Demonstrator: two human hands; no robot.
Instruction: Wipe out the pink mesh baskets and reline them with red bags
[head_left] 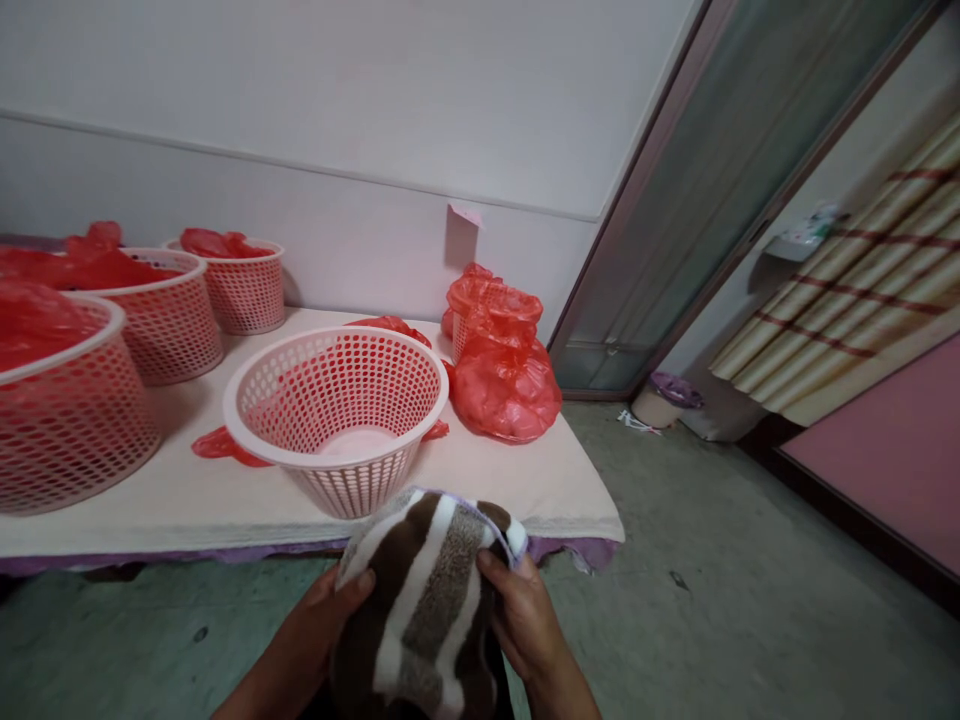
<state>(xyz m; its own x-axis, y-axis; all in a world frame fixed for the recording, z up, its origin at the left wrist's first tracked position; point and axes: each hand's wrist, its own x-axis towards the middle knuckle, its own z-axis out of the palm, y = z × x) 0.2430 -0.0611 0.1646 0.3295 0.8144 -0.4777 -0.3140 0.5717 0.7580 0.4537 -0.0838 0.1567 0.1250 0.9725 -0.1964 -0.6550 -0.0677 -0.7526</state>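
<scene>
- A striped towel [424,600], brown, white and grey, is held up at the bottom centre of the view, just in front of the table's near edge; its lower part runs out of the frame.
- The left hand [315,625] is closed on the towel's left edge, the thumb laid across the cloth; the right hand [525,620] is clamped on the right edge, the thumb pressed onto the top of the fabric; the towel is thus gripped from both sides.
- An empty pink basket [337,410], perforated all round, is seen on the table [525,480] directly beyond the towel, close to it; whether the towel's top touches the basket cannot be told.
- A red plastic bag [217,445] is partly trapped beneath that basket, its ends shown at both sides.
- Three further baskets [169,320] are ranged along the left, each lined or filled with red plastic.
- A heap of red bags [502,380] is piled at the table's far right, against a small basket wrapped in the same plastic.
- The table is covered with a pale cloth; a purple edge is shown below it.
- A glazed door [705,220] is seen at the right, above a grey floor [712,600].
</scene>
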